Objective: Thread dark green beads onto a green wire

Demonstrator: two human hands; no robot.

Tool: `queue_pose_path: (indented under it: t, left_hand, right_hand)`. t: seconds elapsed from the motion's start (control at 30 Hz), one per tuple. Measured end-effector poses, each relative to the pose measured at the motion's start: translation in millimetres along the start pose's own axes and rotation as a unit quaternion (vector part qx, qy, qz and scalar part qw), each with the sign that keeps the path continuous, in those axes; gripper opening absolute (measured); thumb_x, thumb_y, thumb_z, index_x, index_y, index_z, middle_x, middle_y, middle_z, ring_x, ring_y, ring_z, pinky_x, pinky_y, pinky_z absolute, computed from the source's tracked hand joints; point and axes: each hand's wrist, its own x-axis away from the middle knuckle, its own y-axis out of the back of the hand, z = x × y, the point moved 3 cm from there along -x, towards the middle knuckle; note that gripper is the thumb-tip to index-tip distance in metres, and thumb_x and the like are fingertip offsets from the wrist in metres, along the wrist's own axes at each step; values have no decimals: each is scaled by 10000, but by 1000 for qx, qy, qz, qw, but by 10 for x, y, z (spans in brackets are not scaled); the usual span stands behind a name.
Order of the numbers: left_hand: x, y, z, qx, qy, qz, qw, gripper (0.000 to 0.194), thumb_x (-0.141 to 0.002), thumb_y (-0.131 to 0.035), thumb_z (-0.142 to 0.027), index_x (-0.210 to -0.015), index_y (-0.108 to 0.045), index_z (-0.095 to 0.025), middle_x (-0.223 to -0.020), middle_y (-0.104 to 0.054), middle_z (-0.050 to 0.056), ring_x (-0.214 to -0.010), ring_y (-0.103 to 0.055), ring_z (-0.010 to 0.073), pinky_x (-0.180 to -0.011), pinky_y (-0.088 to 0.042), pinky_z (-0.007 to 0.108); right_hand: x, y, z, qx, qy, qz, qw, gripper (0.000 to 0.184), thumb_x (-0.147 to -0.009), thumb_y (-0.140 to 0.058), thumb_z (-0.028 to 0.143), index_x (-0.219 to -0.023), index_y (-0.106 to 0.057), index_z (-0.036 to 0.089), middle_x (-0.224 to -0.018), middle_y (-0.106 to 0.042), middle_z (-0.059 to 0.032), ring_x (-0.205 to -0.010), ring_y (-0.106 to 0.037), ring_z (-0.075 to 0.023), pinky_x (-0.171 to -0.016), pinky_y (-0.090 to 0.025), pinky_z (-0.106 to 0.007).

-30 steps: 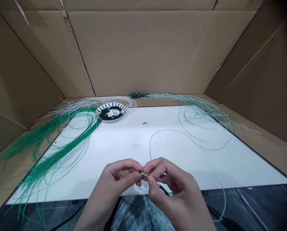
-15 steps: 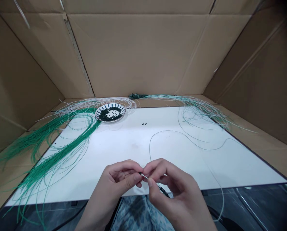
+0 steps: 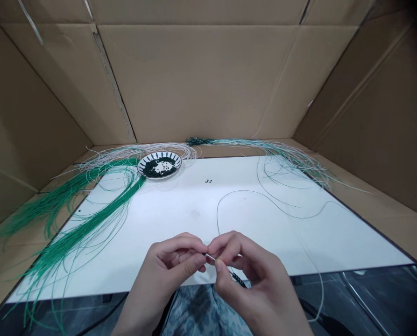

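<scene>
My left hand (image 3: 171, 263) and my right hand (image 3: 246, 280) meet low in the view above the front edge of a white board (image 3: 194, 219), fingertips almost touching. Between them they pinch a thin pale strand (image 3: 211, 257). Small dark beads (image 3: 238, 279) sit threaded on it below my right fingers. A fine dark cord (image 3: 264, 198) loops away across the board and seems to run toward my hands. Part of the strand is hidden by my fingers.
A blue-and-white patterned plate (image 3: 159, 164) of dark beads stands at the board's far edge. Several loose beads (image 3: 208, 181) lie nearby. Green cord bundles (image 3: 85, 224) spread left, pale strands (image 3: 285, 156) right. Cardboard walls (image 3: 194, 79) surround everything. Patterned clothing (image 3: 201, 310) shows below.
My hands stay pinched together with only slight shifts. The whole scene drifts a little in view as my head moves.
</scene>
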Motion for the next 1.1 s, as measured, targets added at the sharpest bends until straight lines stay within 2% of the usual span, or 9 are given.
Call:
queue_pose_path:
  t: [0.57, 0.87, 1.1]
  left_hand:
    - [-4, 0, -8, 3, 10, 1, 1000, 133, -679, -923, -298, -712, -835, -205, -744, -710, -7, -639, -618, 88, -616, -518, 147]
    - [0, 8, 18, -3, 8, -3, 1000, 149, -669, -927, -309, -706, -831, -200, -737, -692, -8, -639, -617, 85, -618, -501, 146]
    - [2, 12, 52, 26, 8, -7, 1000, 166, -641, -943, -288, -680, -812, -194, -739, -706, -1, -664, -620, 97, -618, -496, 156]
  right_hand:
    - [10, -6, -21, -9, 5, -1, 1000, 119, -744, -623, 175, -672, -547, 230, -845, -671, 7, -781, -627, -151, -724, -519, -265]
    - [16, -3, -35, -8, 23, 0, 1000, 117, -787, -644, 192, -694, -584, 227, -830, -670, 20, -775, -622, -132, -714, -518, -234]
    - [3, 1, -56, -36, 14, 7, 999, 106, -798, -676, 195, -718, -617, 230, -849, -687, 17, -824, -632, -133, -765, -538, -215]
